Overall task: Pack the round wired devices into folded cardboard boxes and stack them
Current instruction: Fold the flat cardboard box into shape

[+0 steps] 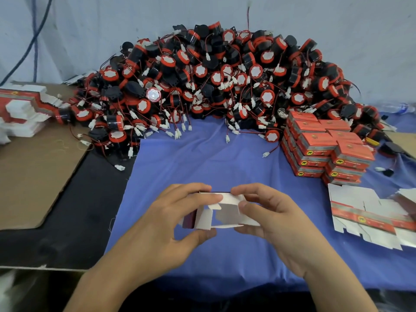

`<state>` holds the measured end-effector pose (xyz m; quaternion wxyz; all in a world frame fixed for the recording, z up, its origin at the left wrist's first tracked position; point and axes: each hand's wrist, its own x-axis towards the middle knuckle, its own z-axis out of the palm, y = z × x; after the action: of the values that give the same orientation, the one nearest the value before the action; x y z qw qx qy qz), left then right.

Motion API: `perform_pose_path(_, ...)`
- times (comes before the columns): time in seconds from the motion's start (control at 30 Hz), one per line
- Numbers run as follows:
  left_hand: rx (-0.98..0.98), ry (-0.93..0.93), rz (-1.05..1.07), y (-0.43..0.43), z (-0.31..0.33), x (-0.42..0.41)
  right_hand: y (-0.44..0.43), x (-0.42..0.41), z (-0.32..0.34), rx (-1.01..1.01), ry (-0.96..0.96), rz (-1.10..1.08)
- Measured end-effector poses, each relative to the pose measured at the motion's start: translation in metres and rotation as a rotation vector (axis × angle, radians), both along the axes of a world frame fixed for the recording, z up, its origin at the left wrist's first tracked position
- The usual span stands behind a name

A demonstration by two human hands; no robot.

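A small cardboard box (221,211), white inside and red outside, is held above the blue cloth (202,158) with its open end and loose flaps facing me. My left hand (173,217) grips its left side, thumb beneath. My right hand (267,219) pinches its right side with fingers on top and thumb below. A big heap of round black-and-red wired devices (213,82) lies at the back of the table. Closed red boxes (324,147) are stacked at the right.
Flat unfolded box blanks (369,218) lie at the right of the cloth. More flat blanks (24,109) are piled at the far left on a brown cardboard sheet (33,167). A plastic bottle (394,108) lies behind the stacked boxes. A pale wall stands behind the heap.
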<state>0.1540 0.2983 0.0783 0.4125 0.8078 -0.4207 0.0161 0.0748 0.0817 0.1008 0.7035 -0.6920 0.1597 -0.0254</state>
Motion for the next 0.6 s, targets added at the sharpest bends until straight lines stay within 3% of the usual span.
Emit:
perform_pose_path(0.3,-0.178,-0.017,0.082,-0.002,0.005,-0.013,0.002,0.0,0.002,0.069,-0.003,0.021)
perform_pose_path(0.43,-0.105,-0.001,0.078,-0.003,0.003,-0.013,0.007,0.0,-0.004,-0.074,0.017,0.008)
perform_pose_path(0.6,-0.018,0.147,-0.006,0.002,-0.001,-0.004,0.007,-0.001,-0.005,-0.23,0.004,-0.014)
